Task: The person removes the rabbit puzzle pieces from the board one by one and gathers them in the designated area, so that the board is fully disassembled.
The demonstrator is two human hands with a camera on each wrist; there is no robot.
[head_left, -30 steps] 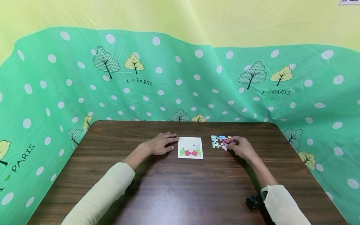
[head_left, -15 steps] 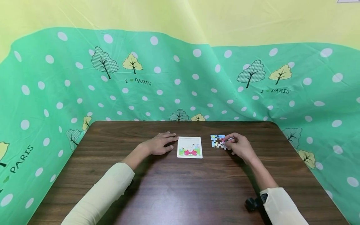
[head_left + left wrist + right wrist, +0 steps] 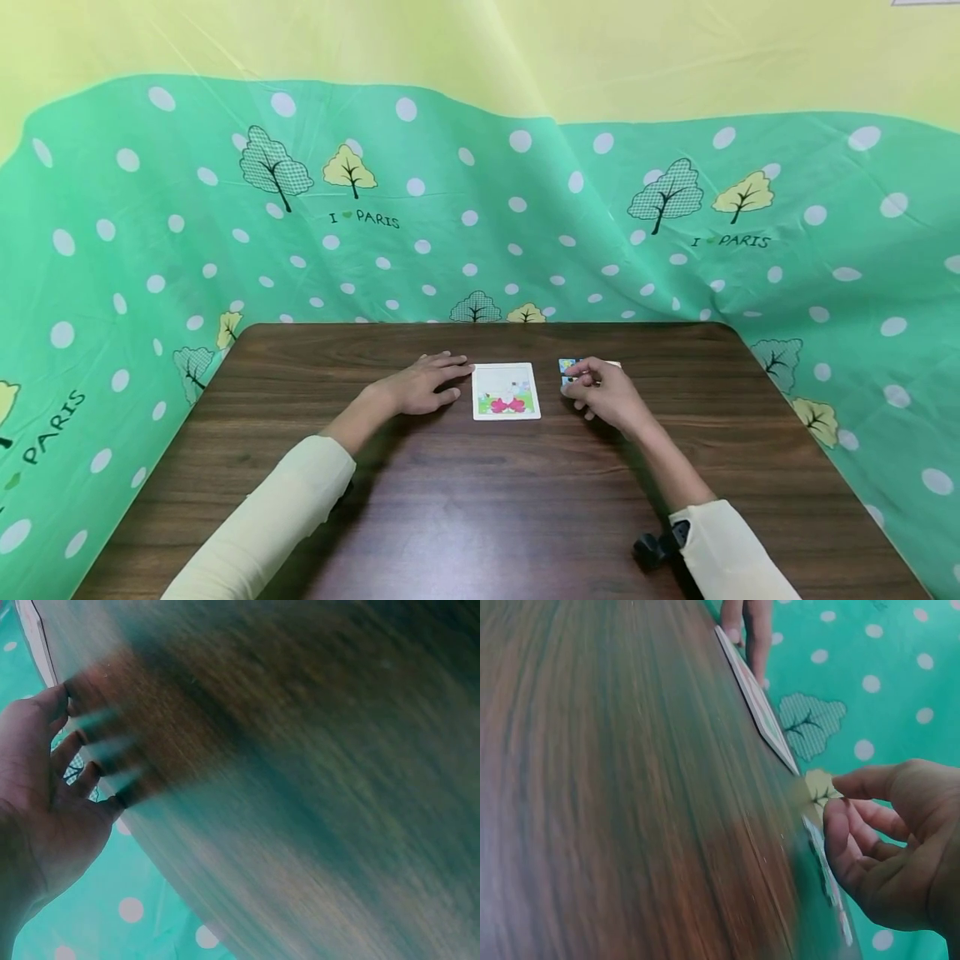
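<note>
A square white-framed puzzle board (image 3: 507,392) lies flat on the dark wooden table. Its lower part carries a picture with pink and green, while the upper part is pale. My left hand (image 3: 420,385) rests palm down on the table, fingertips at the board's left edge. Over a small cluster of loose jigsaw pieces (image 3: 567,367) hovers my right hand (image 3: 611,396), covering most of them in the head view. Its thumb and index finger pinch a puzzle piece, barely visible edge-on in the right wrist view, above the pieces (image 3: 829,874) on the table.
The brown wooden table (image 3: 450,500) ends at the back against a green and yellow curtain (image 3: 420,183) printed with trees and dots. A black wrist device (image 3: 652,548) sits by the right sleeve.
My right hand has moved left across the loose pieces towards the board, lifting a puzzle piece from the cluster. The left hand stays at the board's edge.
</note>
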